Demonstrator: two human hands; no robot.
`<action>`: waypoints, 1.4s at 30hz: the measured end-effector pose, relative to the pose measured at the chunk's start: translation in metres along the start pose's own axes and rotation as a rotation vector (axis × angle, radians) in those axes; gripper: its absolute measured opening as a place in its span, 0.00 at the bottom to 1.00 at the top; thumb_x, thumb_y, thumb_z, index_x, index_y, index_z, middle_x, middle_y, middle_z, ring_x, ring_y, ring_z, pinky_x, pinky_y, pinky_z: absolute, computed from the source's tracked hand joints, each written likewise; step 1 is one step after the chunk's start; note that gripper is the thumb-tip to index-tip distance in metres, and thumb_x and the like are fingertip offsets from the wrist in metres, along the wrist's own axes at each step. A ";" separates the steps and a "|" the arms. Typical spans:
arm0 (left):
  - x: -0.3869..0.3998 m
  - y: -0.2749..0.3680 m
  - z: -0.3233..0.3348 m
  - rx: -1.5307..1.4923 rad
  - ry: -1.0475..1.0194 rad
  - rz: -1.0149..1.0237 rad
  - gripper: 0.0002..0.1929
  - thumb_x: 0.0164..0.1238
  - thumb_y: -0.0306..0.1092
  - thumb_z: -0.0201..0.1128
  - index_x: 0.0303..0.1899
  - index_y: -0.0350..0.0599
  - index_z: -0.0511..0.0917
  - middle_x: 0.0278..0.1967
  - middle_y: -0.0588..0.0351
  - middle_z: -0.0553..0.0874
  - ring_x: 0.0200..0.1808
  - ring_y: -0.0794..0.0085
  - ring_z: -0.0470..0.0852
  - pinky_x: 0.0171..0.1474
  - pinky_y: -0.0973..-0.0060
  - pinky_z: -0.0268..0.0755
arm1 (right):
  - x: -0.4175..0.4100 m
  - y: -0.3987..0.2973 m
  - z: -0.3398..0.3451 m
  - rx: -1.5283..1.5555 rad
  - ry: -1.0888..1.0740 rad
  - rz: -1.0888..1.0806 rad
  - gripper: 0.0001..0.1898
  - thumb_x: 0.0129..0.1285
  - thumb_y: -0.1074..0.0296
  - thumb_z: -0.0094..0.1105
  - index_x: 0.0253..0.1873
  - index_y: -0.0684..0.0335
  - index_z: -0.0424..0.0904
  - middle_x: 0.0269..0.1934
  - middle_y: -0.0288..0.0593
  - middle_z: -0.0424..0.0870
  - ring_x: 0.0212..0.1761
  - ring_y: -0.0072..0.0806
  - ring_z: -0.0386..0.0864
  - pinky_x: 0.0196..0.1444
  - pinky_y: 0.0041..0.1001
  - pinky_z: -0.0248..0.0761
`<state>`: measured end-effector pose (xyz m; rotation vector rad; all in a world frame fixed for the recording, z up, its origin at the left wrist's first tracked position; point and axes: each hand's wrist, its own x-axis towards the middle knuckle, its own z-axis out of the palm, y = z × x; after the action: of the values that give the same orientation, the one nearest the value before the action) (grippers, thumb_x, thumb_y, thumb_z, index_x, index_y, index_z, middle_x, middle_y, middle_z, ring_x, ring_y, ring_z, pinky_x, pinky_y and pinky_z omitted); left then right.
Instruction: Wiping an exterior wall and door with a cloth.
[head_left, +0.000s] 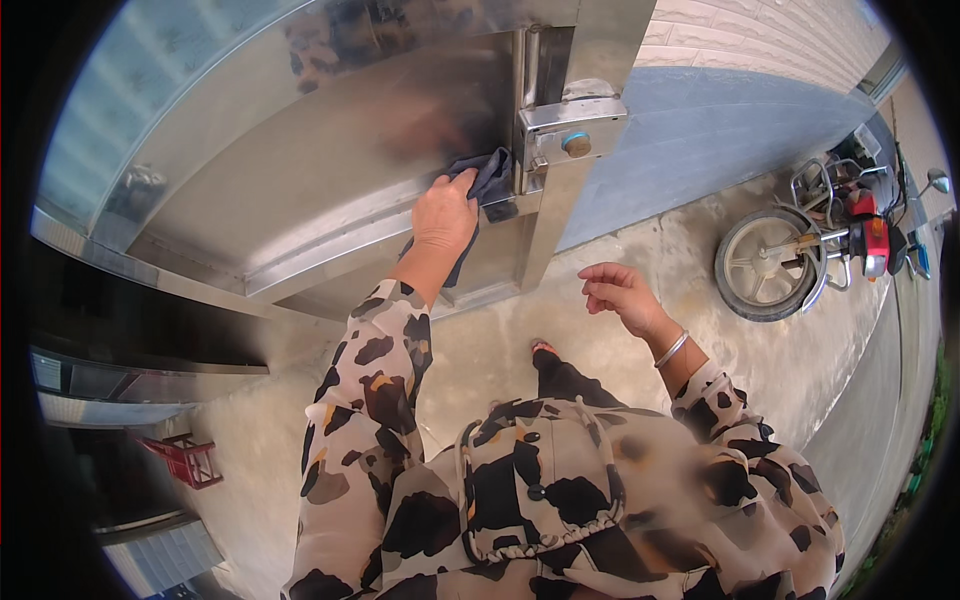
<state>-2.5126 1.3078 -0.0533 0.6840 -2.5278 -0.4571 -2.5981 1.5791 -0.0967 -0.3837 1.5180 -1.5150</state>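
Note:
My left hand (446, 214) presses a dark grey cloth (489, 174) against a stainless steel door (337, 150), at the end of its raised horizontal rail. Part of the cloth hangs down behind my wrist. Just right of the cloth is the metal lock box (570, 135), which carries a round knob with a blue ring. My right hand (619, 296) hangs in the air over the concrete floor, holding nothing, with its fingers loosely curled and apart from the thumb. A silver bangle (672, 349) circles that wrist.
A motorcycle (810, 251) with a red body stands to the right, along a wall with blue-grey lower tiles (660, 142). At the left, a red wooden chair or stool (187, 459) stands on the concrete floor (480, 345). Green plants (919, 465) edge the far right.

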 end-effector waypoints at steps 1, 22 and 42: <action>0.003 0.007 0.009 0.039 -0.077 -0.026 0.15 0.54 0.32 0.61 0.46 0.50 0.80 0.37 0.44 0.82 0.39 0.50 0.81 0.45 0.59 0.74 | 0.004 -0.006 -0.011 -0.061 0.081 -0.026 0.14 0.60 0.72 0.56 0.51 0.66 0.75 0.39 0.37 0.78 0.37 0.22 0.76 0.39 0.23 0.73; 0.082 0.031 0.023 0.193 -0.602 -0.120 0.16 0.61 0.30 0.49 0.50 0.48 0.78 0.50 0.49 0.80 0.54 0.58 0.77 0.55 0.66 0.71 | 0.142 -0.104 -0.021 0.241 -0.108 -0.602 0.34 0.70 0.40 0.30 0.69 0.61 0.53 0.69 0.41 0.57 0.69 0.32 0.54 0.69 0.32 0.46; 0.048 0.016 0.038 0.107 -0.457 -0.053 0.13 0.55 0.30 0.58 0.43 0.48 0.80 0.40 0.46 0.83 0.43 0.54 0.82 0.46 0.62 0.74 | 0.134 -0.085 -0.028 0.052 0.042 -0.540 0.38 0.66 0.34 0.31 0.69 0.61 0.52 0.65 0.38 0.60 0.65 0.27 0.58 0.65 0.28 0.50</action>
<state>-2.5748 1.3025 -0.0604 0.7574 -2.9859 -0.5521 -2.7218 1.4782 -0.0760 -0.7811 1.4725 -1.9810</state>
